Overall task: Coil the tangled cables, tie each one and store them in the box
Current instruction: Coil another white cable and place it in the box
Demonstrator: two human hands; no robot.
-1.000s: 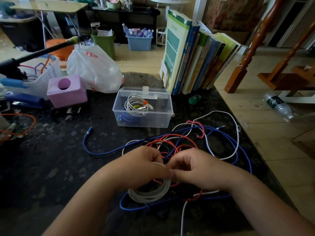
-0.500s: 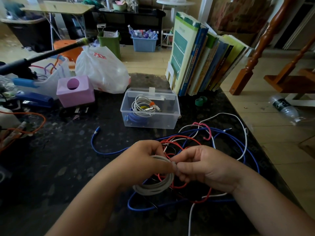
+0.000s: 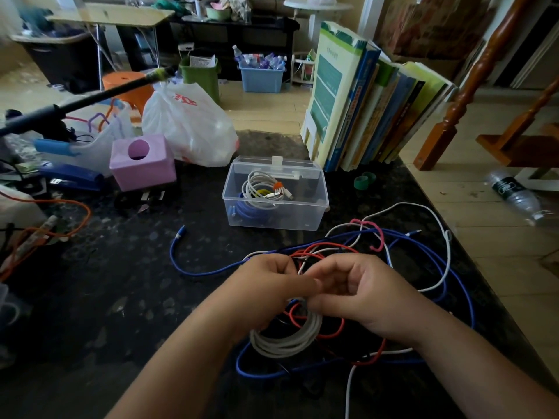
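Where cables [image 3: 417, 261] sprawl — dark speckled table [image 3: 127, 285].

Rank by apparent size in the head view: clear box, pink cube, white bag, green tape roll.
1. white bag
2. clear box
3. pink cube, nearly alike and about as far away, so unsure
4. green tape roll

Only blurred red print shows on the white plastic bag [image 3: 187, 122]; nothing is legible.
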